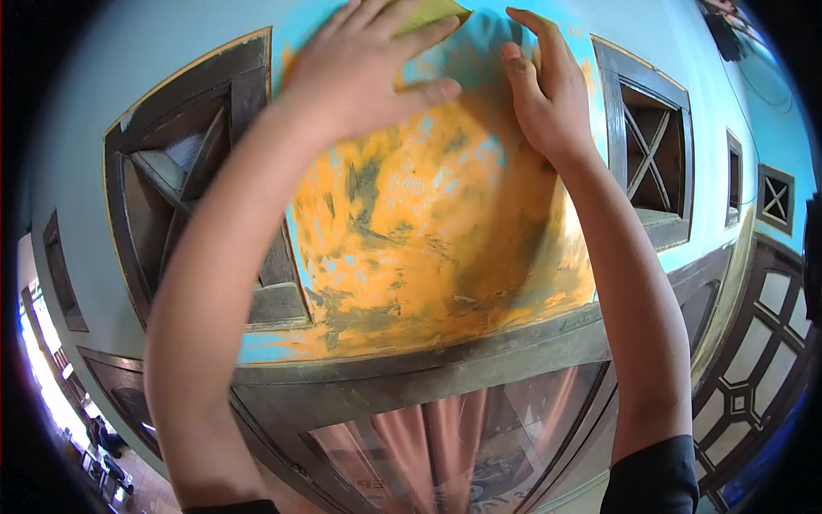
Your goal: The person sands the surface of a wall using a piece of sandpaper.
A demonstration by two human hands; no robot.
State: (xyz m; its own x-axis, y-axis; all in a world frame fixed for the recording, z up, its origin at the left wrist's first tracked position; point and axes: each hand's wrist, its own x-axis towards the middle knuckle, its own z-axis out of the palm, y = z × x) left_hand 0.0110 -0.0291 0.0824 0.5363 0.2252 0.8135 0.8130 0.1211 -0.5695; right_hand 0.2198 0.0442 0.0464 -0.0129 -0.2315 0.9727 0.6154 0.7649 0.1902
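My left hand (364, 60) is raised to the upper wall, fingers spread over a yellow-green sheet of sandpaper (432, 13) that lies between the palm side and the wall. Part of the sheet is hidden by the fingers and cut off at the top of the view. Off to the right, my right hand (548, 90) is at the same wall panel with nothing in it, thumb and fingers apart. Below and between both hands spreads a patchy orange, blue and grey wall surface (419, 214), with worn, rubbed-looking paint.
Dark wooden vent frames with crossed slats flank the panel on the left (184, 180) and right (646, 146). A wooden beam (428, 368) runs beneath it, above glass with a pink curtain (449, 437) behind. A panelled door (753, 360) stands far right.
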